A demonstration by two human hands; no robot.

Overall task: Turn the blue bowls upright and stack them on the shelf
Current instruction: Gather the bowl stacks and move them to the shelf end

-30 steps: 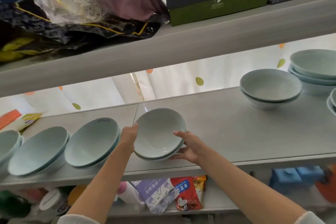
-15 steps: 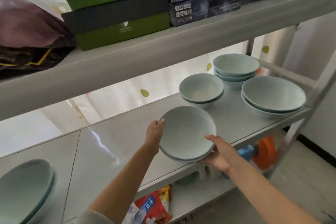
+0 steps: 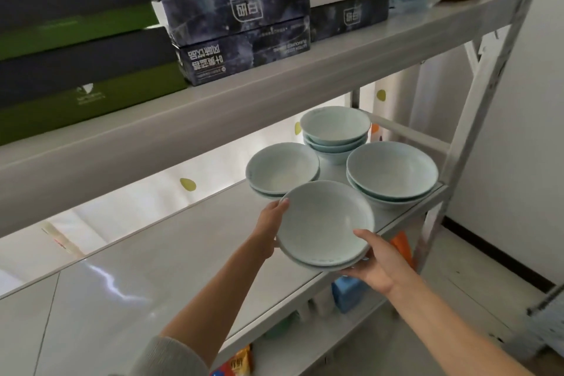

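1. Both hands hold a pair of nested blue bowls, upright, above the front edge of the shelf.
2. Left hand grips the near-left rim; right hand cups the underside, thumb over the rim.
3. Just behind: a two-bowl stack, a taller stack and a wide stack, all upright.

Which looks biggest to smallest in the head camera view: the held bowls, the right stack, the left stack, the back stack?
1. Held bowls, though they are nearest the camera, so this is unsure.
2. Right stack, much the same width.
3. Left stack.
4. Back stack, narrowest but tallest, and farthest away.
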